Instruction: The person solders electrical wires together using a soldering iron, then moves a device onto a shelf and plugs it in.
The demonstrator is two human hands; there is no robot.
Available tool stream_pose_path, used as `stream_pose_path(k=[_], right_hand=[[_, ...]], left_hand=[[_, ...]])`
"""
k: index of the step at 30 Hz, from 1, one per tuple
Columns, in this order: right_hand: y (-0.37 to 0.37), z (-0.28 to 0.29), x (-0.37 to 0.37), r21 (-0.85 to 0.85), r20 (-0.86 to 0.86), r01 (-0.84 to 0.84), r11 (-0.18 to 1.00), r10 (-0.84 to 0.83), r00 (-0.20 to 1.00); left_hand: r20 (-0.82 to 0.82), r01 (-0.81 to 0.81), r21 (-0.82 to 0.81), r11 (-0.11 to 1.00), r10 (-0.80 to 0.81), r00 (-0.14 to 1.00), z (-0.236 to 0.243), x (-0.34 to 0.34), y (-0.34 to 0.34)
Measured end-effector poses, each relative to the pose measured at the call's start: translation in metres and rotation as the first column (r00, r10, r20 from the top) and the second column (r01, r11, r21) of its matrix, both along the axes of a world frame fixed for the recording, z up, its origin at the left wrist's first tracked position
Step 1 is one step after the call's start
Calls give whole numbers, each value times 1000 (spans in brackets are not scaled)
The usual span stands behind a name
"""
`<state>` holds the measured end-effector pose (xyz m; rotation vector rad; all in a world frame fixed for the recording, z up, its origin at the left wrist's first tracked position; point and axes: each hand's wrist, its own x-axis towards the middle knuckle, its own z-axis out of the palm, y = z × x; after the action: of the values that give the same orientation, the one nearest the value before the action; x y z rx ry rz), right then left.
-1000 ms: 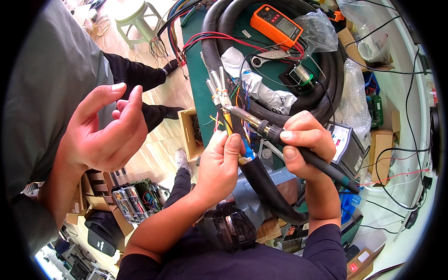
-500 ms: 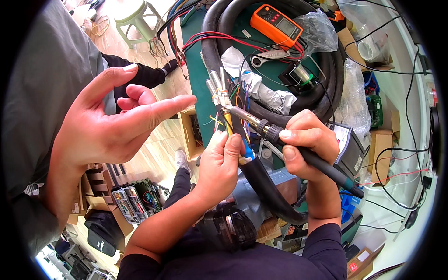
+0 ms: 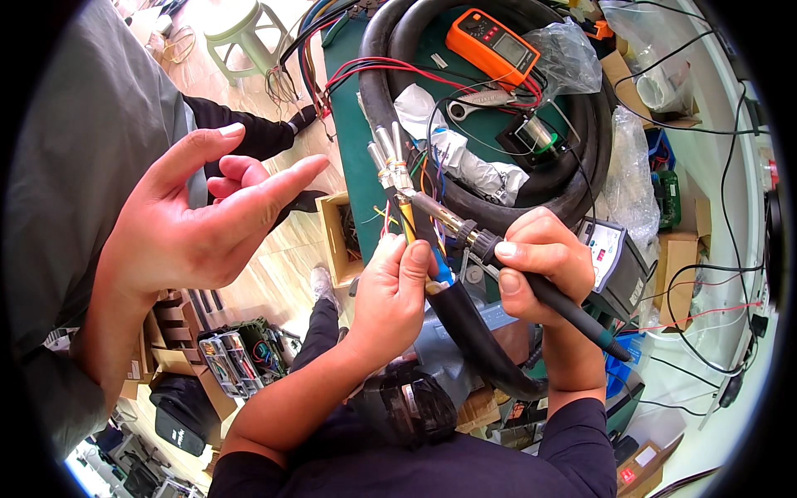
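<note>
My left hand (image 3: 393, 286) is closed round the stripped inner wires of a thick black cable (image 3: 471, 336), just below several silver metal terminals (image 3: 390, 158). A yellow wire (image 3: 407, 221) and a blue one (image 3: 442, 269) come out of the cable's cut end. Between thumb and fingers, my right hand (image 3: 548, 264) grips a soldering iron (image 3: 552, 300) by its dark handle. The iron's metal tip reaches the wires at the base of the terminals; whether it touches them I cannot tell. At left, another person's hand (image 3: 191, 216) points toward the terminals with its index finger stretched out.
On the green bench mat (image 3: 353, 91) lie a coiled black cable (image 3: 599, 141), an orange multimeter (image 3: 493, 48), an adjustable wrench (image 3: 480, 103) and a crumpled white bag (image 3: 465, 158). A soldering station (image 3: 618, 266) stands at the right. Below left are a parts case (image 3: 237, 357) and a wooden box (image 3: 336, 241).
The other person's pointing hand has drawn back slightly to the left. My right hand and the iron's handle have shifted a little left and down; my left hand stays put.
</note>
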<state>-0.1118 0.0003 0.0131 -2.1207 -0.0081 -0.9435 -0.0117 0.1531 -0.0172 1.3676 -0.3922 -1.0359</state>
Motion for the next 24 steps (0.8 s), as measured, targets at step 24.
stream_pose_path(k=[24], right_hand=[[11,-29,-16,279,102,-40,959,12,995]], left_hand=[[60,-23,-37,999,25,998,-9,1,7]])
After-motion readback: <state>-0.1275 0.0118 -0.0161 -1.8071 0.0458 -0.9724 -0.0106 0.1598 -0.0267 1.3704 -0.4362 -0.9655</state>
